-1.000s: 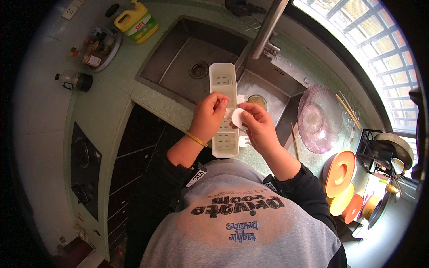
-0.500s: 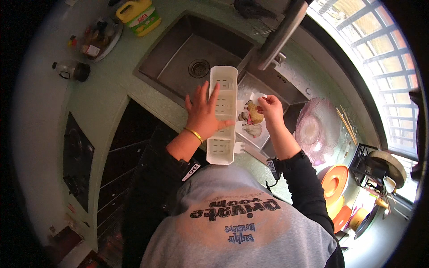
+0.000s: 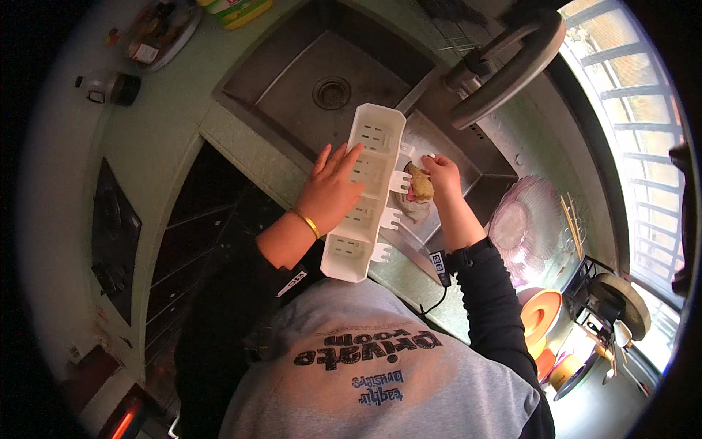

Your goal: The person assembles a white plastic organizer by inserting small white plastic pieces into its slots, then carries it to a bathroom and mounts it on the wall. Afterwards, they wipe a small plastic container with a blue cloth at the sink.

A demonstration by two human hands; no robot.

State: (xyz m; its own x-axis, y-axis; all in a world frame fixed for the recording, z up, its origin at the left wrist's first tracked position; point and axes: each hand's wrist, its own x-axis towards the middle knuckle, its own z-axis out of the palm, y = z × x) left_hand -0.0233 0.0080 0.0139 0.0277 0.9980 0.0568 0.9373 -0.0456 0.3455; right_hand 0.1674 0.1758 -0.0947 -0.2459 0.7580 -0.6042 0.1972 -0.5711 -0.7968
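My left hand [image 3: 330,189] grips the left side of a long white plastic rack [image 3: 365,192] with slotted compartments and small hooks on its right edge. The rack tilts over the rim of the steel sink [image 3: 322,73]. To its right, my right hand [image 3: 441,175] is closed on a yellowish sponge with a cloth [image 3: 418,192], held over the smaller right basin beside the rack's hooks.
A grey faucet [image 3: 504,66] arches over the sink. A pink glass plate [image 3: 528,227] lies on the counter at right, with orange dishes [image 3: 540,316] near it. A dark bottle [image 3: 110,86] and a tray of items [image 3: 157,33] stand on the left counter, a stove [image 3: 110,241] lower left.
The view has shifted so the sink sits higher. My right hand has moved right, away from the rack, now over the small basin with the sponge. My left hand still holds the rack.
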